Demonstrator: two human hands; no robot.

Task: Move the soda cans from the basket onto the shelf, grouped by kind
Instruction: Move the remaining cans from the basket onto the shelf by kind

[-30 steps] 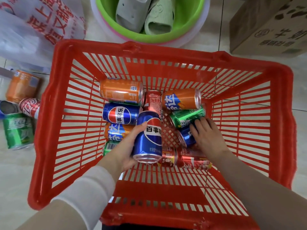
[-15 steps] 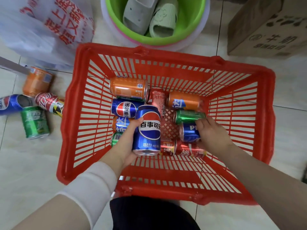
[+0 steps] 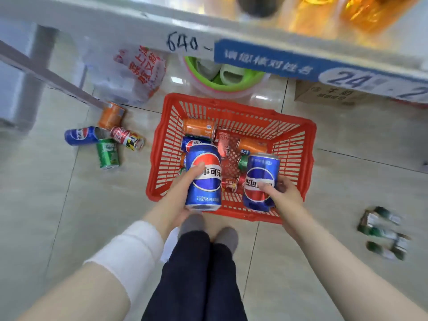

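Observation:
My left hand (image 3: 178,193) grips a blue Pepsi can (image 3: 203,156) upright above the red basket (image 3: 298,144). My right hand (image 3: 283,193) holds a second blue Pepsi can (image 3: 261,167), dented at its lower end, over the basket's right side. Both cans are lifted clear of the basket. Inside it lie several cans: an orange one (image 3: 199,128), another orange one (image 3: 251,144), a red one (image 3: 223,142), a green one (image 3: 243,161) and a blue one partly hidden behind my left can. The white shelf (image 3: 115,22) edge runs across the top of the view.
Several cans lie on the floor left of the basket: orange (image 3: 111,115), blue (image 3: 80,135), red (image 3: 126,137), green (image 3: 107,152). A green basin (image 3: 243,83) with slippers, a plastic bag (image 3: 136,72) and a cardboard box (image 3: 328,93) sit behind it. Small bottles (image 3: 382,232) lie at right.
Both hands rose out of the basket, each with a blue can; the right hand picked its can up. The view pulled back and tilted up, bringing the shelf edge into sight.

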